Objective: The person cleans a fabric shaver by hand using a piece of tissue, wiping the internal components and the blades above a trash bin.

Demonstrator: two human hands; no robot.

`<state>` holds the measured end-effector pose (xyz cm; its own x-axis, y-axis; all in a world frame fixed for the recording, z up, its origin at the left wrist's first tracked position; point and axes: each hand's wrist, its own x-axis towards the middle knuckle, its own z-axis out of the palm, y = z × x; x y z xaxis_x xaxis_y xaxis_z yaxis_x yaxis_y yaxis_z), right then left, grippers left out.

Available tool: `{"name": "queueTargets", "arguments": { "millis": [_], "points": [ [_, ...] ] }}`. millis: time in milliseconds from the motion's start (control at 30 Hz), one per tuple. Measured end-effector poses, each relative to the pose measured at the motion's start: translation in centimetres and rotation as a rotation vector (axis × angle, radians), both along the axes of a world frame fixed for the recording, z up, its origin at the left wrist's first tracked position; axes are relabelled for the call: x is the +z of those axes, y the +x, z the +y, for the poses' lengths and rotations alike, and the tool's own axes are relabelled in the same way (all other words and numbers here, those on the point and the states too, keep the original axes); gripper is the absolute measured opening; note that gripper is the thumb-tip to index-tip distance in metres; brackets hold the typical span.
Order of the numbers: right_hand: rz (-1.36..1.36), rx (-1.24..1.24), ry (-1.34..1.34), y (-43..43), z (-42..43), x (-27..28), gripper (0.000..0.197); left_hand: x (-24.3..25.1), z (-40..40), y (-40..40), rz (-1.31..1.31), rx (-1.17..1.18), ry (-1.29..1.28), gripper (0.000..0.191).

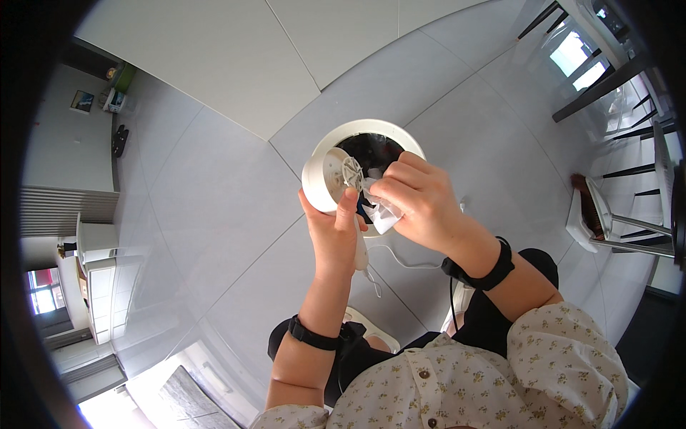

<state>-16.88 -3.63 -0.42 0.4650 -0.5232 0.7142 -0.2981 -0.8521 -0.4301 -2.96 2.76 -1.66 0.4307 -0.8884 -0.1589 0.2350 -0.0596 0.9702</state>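
Observation:
My left hand (333, 225) grips a white handheld appliance, probably a small fan, with a round open head (316, 179) and a wrist loop at its handle end. Inside the head sits a white spoked part (352, 172); small dark specks dot the inner face. In my right hand (420, 195) a crumpled white tissue (385, 213) is pinched, its upper end at or close to the spoked part. Both hands are above a round white bin (388, 127) lined with a black bag (370, 147). Overlap hides whether the tissue touches the spokes.
Grey tiles (225, 214) surround the bin, and a pale cabinet (214, 59) stands beyond it. A white cord (407, 264) lies near my feet. To the right are a broom and dustpan (589, 212) and several dark-legged chairs (629, 170). Both wrists wear black straps.

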Motion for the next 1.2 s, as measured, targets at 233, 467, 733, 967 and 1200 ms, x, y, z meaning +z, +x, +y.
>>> {"name": "queueTargets", "arguments": {
  "millis": [233, 467, 733, 967, 1200],
  "points": [
    [0.096, -0.013, -0.013, 0.0, 0.2, 0.1, 0.024, -0.2, 0.0, -0.1, -0.041, 0.001, -0.024, 0.057],
    [0.051, -0.023, -0.011, 0.2, 0.4, 0.6, 0.022, 0.0, 0.1, 0.0, -0.061, 0.036, -0.017, 0.059],
    [-0.006, 0.001, 0.308, -0.2, 0.5, -0.5, 0.022, -0.2, 0.2, 0.2, -0.004, 0.044, -0.003, 0.059],
    [-0.648, 0.202, 1.696, 0.0, 0.7, 1.2, 0.009, 0.1, 0.2, 0.2, 0.004, 0.061, -0.039, 0.053],
    [-0.746, 0.239, 1.78, 0.6, 1.7, 1.0, 0.01, 0.0, 0.3, -0.1, -0.046, 0.106, -0.1, 0.055]
  ]
}}
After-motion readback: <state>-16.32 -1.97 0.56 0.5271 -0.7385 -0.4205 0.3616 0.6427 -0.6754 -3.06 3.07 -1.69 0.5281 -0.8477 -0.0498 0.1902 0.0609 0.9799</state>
